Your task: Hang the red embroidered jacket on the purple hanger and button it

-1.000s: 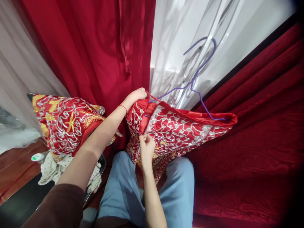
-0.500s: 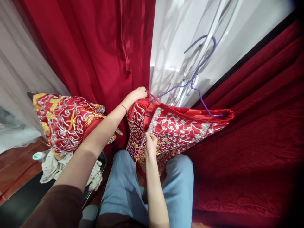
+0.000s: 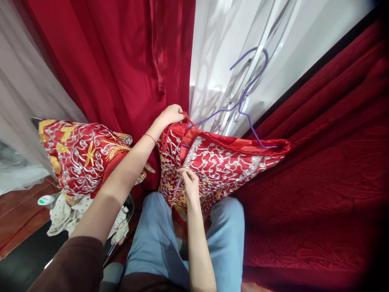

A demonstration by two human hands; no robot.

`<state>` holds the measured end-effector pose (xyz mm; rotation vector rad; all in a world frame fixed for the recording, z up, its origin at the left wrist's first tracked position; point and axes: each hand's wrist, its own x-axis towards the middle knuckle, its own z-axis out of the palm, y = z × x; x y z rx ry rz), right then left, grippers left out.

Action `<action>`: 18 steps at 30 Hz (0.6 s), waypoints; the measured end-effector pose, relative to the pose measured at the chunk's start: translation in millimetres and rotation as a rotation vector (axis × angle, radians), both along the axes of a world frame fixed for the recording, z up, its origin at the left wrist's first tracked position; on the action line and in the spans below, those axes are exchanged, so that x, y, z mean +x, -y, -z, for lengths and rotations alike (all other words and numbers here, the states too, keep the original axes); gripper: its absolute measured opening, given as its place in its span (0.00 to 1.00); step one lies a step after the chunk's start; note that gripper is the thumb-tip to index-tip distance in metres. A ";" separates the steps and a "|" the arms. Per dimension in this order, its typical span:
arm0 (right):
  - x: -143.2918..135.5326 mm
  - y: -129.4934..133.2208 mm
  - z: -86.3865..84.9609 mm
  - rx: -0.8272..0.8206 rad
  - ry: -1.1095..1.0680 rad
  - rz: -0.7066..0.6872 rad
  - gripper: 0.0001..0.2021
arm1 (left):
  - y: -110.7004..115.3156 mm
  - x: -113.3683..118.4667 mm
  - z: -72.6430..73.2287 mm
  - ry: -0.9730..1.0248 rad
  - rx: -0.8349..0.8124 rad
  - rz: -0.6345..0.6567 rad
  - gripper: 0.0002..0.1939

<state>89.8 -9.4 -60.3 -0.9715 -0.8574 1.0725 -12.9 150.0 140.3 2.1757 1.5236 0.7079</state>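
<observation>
A red embroidered garment (image 3: 231, 158) with silver and gold thread hangs in front of my knees, its top edge spread around a purple clothes hanger (image 3: 223, 110). My left hand (image 3: 172, 114) is closed on its upper left edge, beside a thin red strap (image 3: 190, 121). Lower down, my right hand (image 3: 190, 182) pinches the garment at the bottom of a slit that runs from the top edge. Whether a zip pull sits between those fingertips is hidden. The lower part of the garment falls between my legs.
At left, another red and gold embroidered piece (image 3: 82, 158) is draped above a black seat (image 3: 33, 251). White spotted cloth (image 3: 59, 217) and a small container with a white-green lid (image 3: 46, 200) lie there. Red curtains (image 3: 127, 52) and white drapes (image 3: 209, 48) surround the garment.
The view has shifted slightly, so garment and hanger appear a little further left. Both hands keep their places on the garment; the right fingers have changed slightly in their pinch.
</observation>
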 end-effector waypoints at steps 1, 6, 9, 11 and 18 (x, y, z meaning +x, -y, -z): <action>2.3 4.5 -3.2 -0.025 0.015 -0.070 0.10 | 6.4 -5.8 -4.0 0.049 -0.019 0.076 0.11; 4.4 24.1 -21.6 -0.100 0.135 -0.119 0.10 | 88.9 -28.1 27.6 0.401 0.472 -0.026 0.20; 3.1 25.4 -24.3 -0.094 0.136 -0.098 0.10 | 156.5 -17.8 113.1 0.733 0.817 -0.456 0.10; 3.7 23.1 -22.7 -0.096 0.105 -0.129 0.10 | 189.5 -3.3 179.8 0.773 0.615 -0.425 0.06; 7.0 22.9 -18.4 -0.142 0.090 -0.126 0.11 | 197.8 17.1 243.4 0.356 -0.196 -0.168 0.10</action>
